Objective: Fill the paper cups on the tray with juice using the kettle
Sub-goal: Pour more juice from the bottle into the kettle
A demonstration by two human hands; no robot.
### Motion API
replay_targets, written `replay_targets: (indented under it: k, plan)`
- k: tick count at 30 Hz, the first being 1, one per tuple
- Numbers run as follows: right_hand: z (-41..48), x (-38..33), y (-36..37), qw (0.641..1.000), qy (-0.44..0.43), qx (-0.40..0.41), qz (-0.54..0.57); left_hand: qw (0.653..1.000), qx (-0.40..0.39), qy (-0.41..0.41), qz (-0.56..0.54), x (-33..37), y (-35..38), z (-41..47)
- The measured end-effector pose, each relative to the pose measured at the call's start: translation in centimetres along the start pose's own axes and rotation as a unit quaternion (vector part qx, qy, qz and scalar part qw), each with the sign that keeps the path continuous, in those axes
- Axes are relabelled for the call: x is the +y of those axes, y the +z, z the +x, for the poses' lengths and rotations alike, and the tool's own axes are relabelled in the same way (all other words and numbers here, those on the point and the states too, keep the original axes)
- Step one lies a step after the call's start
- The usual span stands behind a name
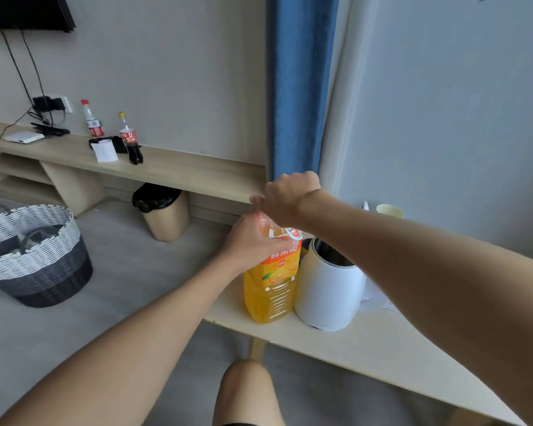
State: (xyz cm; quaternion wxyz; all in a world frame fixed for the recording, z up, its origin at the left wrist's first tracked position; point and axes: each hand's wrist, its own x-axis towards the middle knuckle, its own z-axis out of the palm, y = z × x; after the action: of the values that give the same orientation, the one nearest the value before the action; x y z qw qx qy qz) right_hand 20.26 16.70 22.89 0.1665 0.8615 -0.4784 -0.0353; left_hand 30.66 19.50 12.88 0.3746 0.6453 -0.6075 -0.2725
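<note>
One orange plastic juice bottle (271,287), grasped by the left grip (250,241), is flanked by one white kettle (326,290); whether anything is grasped by the right grip (290,195) cannot be told.

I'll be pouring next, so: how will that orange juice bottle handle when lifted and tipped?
The juice bottle looks nearly full, so probably heavy and sloshy once tilted. Its clear plastic wall likely flexes under a squeeze. Tall and close to the table edge, it might topple if pushed.
</note>
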Motion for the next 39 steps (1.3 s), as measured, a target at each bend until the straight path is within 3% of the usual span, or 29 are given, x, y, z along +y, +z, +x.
replay_targets:
  k: [8, 15, 21, 35, 39]
  plan:
    - [-1.0, 1.3, -0.2, 0.993, -0.104, -0.014, 0.062, 0.999, -0.048, -0.021, -0.016, 0.1, -0.8, 0.1]
    - [-0.8, 1.3, -0.3, 0.995, -0.083, -0.048, 0.033, 0.997, -0.071, -0.01, -0.011, 0.0, -1.0, 0.6]
    - [-0.9, 1.7, -0.1, 0.985, -0.097, -0.05, 0.132, 0.996, -0.088, -0.001, -0.033, 0.7, -1.1, 0.1]
    - [-1.1, 2.0, -0.9, 0.985, -0.135, -0.063, 0.09, 0.995, -0.09, -0.006, -0.044, 0.7, -1.1, 0.2]
    - [-0.8, 2.0, -1.0, 0.989, -0.1, -0.051, 0.099, 0.994, -0.095, -0.012, -0.061, 0.5, -1.1, 0.4]
